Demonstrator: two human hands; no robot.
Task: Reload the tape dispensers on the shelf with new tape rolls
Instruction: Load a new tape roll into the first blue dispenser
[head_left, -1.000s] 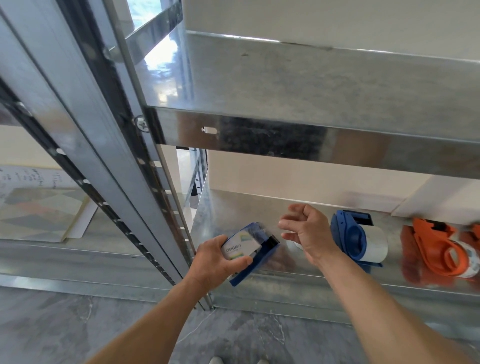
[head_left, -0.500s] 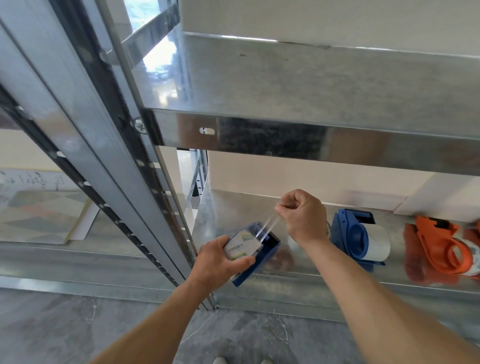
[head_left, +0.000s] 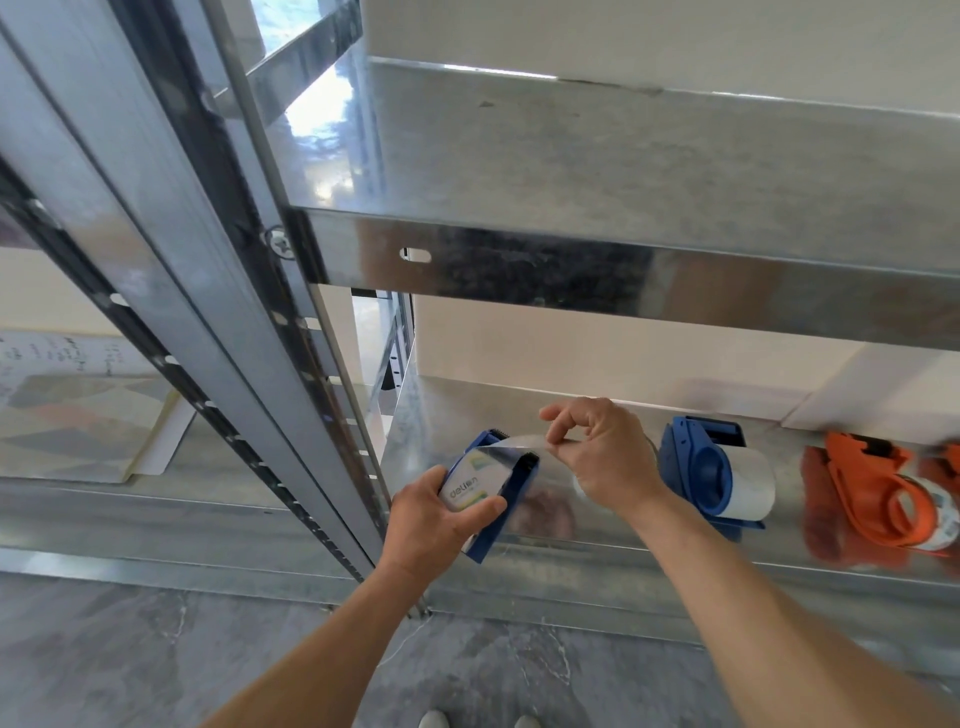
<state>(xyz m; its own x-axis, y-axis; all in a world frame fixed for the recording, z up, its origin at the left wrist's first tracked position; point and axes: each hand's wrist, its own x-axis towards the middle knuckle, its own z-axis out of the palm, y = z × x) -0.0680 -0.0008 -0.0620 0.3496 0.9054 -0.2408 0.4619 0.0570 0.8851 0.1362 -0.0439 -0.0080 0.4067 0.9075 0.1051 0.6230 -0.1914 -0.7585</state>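
The left grip (head_left: 434, 519) is closed round the blue dispenser (head_left: 511, 486) above the front edge of the shelf (head_left: 571, 566), and the right grip (head_left: 605, 457), at its 2 o'clock, pinches the tape end (head_left: 514, 441); a slanted pull could probably make the thin film fold and stick on itself.

Bare forearms (head_left: 322, 649), bare left hand (head_left: 431, 514), bare right hand (head_left: 605, 460), pale shoe toes (head_left: 434, 719)

A patterned board (head_left: 88, 415) sits far left, above grey marbled floor (head_left: 130, 654).
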